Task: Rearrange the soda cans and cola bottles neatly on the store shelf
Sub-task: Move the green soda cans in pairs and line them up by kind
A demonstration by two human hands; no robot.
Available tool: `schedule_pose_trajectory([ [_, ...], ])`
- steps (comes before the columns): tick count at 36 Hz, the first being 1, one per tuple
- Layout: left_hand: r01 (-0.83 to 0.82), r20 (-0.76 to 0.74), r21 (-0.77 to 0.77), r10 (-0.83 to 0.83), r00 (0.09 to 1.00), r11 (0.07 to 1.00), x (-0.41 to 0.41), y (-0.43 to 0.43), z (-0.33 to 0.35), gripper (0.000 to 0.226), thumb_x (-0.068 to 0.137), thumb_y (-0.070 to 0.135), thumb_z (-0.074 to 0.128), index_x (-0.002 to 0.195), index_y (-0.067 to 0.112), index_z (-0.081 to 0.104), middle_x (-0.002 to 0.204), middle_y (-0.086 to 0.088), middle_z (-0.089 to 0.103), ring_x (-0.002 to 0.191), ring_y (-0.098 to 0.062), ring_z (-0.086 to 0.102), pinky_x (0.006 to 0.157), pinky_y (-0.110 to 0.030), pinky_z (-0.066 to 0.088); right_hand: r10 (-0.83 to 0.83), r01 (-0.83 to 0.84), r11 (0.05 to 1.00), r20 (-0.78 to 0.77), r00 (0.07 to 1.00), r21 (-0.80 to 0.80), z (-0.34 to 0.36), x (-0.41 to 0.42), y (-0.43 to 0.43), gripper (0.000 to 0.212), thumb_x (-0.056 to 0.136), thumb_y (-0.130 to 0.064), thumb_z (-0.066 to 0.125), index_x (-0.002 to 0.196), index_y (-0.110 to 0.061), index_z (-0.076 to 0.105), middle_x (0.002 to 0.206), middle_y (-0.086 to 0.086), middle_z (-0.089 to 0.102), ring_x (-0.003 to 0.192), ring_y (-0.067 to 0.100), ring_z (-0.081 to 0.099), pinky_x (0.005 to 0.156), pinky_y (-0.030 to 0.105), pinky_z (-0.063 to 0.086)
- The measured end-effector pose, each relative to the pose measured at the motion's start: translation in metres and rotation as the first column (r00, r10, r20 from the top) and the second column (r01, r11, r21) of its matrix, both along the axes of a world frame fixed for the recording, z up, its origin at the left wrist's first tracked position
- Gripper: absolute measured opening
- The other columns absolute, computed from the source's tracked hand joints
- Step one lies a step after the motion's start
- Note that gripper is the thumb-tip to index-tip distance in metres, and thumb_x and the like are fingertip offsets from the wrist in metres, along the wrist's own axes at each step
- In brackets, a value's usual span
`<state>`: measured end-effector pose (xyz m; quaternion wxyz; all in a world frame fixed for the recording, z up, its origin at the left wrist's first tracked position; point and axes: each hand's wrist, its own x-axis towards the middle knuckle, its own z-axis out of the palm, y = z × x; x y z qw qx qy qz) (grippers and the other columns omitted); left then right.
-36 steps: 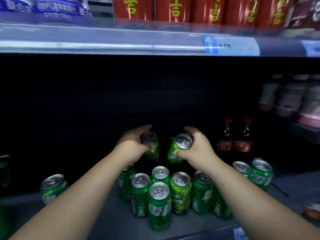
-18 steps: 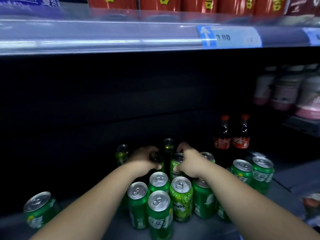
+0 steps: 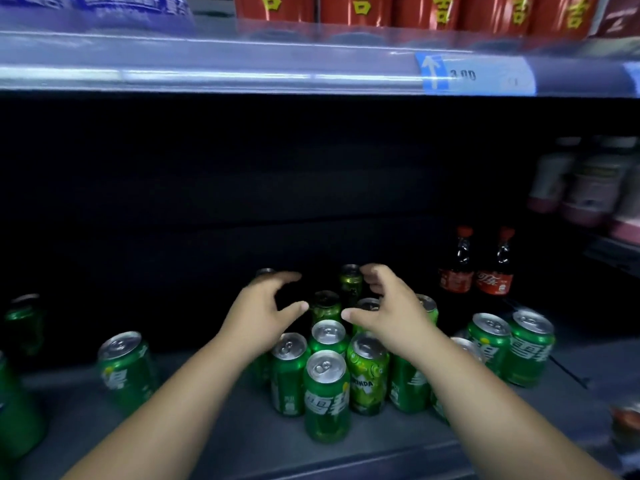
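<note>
Near the middle of the frame the left hand point(image 3: 263, 318) hovers with thumb and fingers spread wide, gripping nothing. Just to its right the right hand point(image 3: 388, 308) mirrors it, fingers loosely arched and likewise holding nothing. Between the two thumbs stands a dark green aluminium soda can point(image 3: 325, 306), upright; whether either thumb tip brushes it cannot be told. Behind it, by the right hand's fingertips, a second shadowed green can point(image 3: 351, 280) stands deeper in the dark recess. Below the hands, at lower centre, a tight cluster of upright green soda cans point(image 3: 327, 393) sits on the grey shelf board point(image 3: 207, 427), with one yellow-green can point(image 3: 369, 379) among them. A lone green can point(image 3: 126, 370) stands well apart at lower left, and a pair of green cans point(image 3: 531, 348) stands side by side at lower right. Above that pair, toward the back, two dark cola bottles with red caps and red labels point(image 3: 457, 271) stand just beside each other. Along the top edge, red cans with yellow characters point(image 3: 360, 8) line the upper shelf, above a blue price tag point(image 3: 474, 76).
</note>
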<state>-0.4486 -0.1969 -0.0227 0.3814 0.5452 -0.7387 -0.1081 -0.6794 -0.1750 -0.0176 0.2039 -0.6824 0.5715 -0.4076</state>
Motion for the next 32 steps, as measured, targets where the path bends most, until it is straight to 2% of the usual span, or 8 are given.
schedule_pose_trajectory([
  [3,-0.060,-0.134,-0.068,0.051,0.990,0.996,0.018,0.028,-0.016,0.037,0.078,0.026,0.080,0.112,0.033,0.067,0.111,0.016,0.062,0.099,0.008,0.056,0.086,-0.002,0.035,0.068,-0.062,0.997,0.117,0.991,-0.054,-0.003,0.017,0.022,0.069,0.074,-0.032,0.086,0.132,-0.033,0.049,0.134,-0.013,0.052,0.125,0.006,0.050,0.108,0.034,0.044],
  [6,-0.119,-0.174,-0.085,0.103,0.979,0.989,0.041,0.052,-0.040,0.035,0.078,0.023,0.080,0.105,0.037,0.064,0.105,0.020,0.061,0.099,0.016,0.053,0.085,0.000,0.036,0.146,-0.132,0.988,0.197,0.969,-0.084,-0.006,0.041,0.043,0.063,0.077,-0.029,0.084,0.127,-0.040,0.047,0.132,-0.017,0.052,0.124,0.003,0.050,0.106,0.029,0.043],
  [9,-0.202,-0.196,-0.037,0.191,0.962,0.979,0.067,0.072,-0.062,0.036,0.079,0.025,0.080,0.105,0.040,0.061,0.107,0.019,0.060,0.097,0.013,0.054,0.079,0.002,0.034,0.174,-0.152,0.982,0.223,0.959,-0.115,-0.018,0.069,0.062,0.058,0.078,-0.027,0.083,0.121,-0.045,0.049,0.128,-0.019,0.055,0.122,0.001,0.052,0.104,0.026,0.043],
  [13,-0.323,-0.331,0.041,0.318,0.889,0.945,0.104,0.091,-0.087,0.038,0.076,0.023,0.082,0.098,0.044,0.060,0.107,0.012,0.065,0.098,-0.008,0.061,0.088,-0.022,0.047,0.206,-0.176,0.976,0.285,0.936,-0.128,-0.045,0.106,0.080,0.060,0.078,-0.022,0.083,0.116,-0.053,0.050,0.123,-0.032,0.055,0.122,-0.004,0.053,0.105,0.023,0.042],
  [18,-0.440,-0.455,0.117,0.442,0.773,0.890,0.146,0.097,-0.107,0.039,0.073,0.019,0.085,0.091,0.040,0.057,0.102,0.000,0.066,0.093,-0.018,0.062,0.088,-0.038,0.052,0.218,-0.235,0.972,0.307,0.926,0.018,-0.078,0.139,0.094,0.063,0.078,-0.028,0.083,0.127,-0.045,0.047,0.136,-0.021,0.050,0.131,0.001,0.046,0.112,0.027,0.037],
  [23,-0.473,-0.484,0.182,0.497,0.720,0.862,0.182,0.091,-0.117,0.056,0.065,0.021,0.089,0.104,0.032,0.050,0.112,-0.003,0.059,0.097,-0.017,0.059,0.091,-0.044,0.052,0.125,-0.178,0.976,0.341,0.932,0.126,-0.095,0.167,0.092,0.071,0.077,-0.027,0.084,0.134,-0.042,0.043,0.142,-0.011,0.047,0.132,0.007,0.045,0.110,0.031,0.039],
  [27,-0.482,-0.432,0.184,0.511,0.743,0.857,0.198,0.082,-0.111,0.082,0.064,0.020,0.090,0.130,0.025,0.041,0.128,-0.006,0.050,0.111,-0.021,0.054,0.099,-0.042,0.047,0.057,-0.117,0.983,0.373,0.926,0.142,-0.097,0.189,0.088,0.078,0.077,-0.031,0.084,0.135,-0.049,0.036,0.146,-0.016,0.040,0.136,0.006,0.037,0.112,0.031,0.033],
  [32,-0.365,-0.417,0.216,0.424,0.804,0.905,0.210,0.064,-0.107,0.106,0.064,0.020,0.090,0.148,0.027,0.026,0.142,-0.005,0.049,0.123,-0.022,0.054,0.106,-0.043,0.043,-0.028,-0.037,0.987,0.389,0.921,0.158,-0.091,0.210,0.085,0.087,0.079,-0.027,0.083,0.148,-0.040,0.031,0.156,-0.009,0.033,0.141,0.008,0.031,0.112,0.029,0.030],
])
